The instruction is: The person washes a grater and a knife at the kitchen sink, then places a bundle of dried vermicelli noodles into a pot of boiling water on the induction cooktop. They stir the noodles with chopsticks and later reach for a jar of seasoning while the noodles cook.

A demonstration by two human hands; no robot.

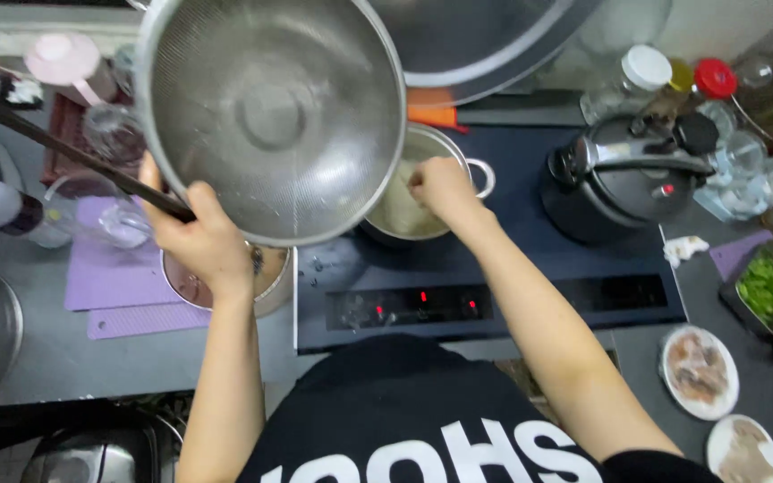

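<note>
Holding a large steel mesh strainer [270, 116] up in the upper left of the frame, the person's left hand [203, 237] is closing its grip on the bowl's lower rim, with a pair of dark chopsticks [64, 148] pinned under the same fingers and running off toward the left edge. The strainer is tilting toward the camera, so its hollow inside is showing, apparently empty. Judging by the fine mesh and thin rim, it is probably light and stiff, though a rim hold on so wide a bowl is likely letting it swing; wet steel may also be slippery. The rolled rim looks like the soundest place to hold it.

The right hand [440, 188] is reaching into a steel pot [422, 192] at the centre of the frame, fingers pinched narrowly on something pale and soft inside; what exactly it is cannot be told. The pot is standing on a dark induction hob [530, 295], beside a black pressure cooker [628, 179] at right. Below the left hand, a smaller pot [275, 282] is sitting on the worktop [73, 358].
</note>
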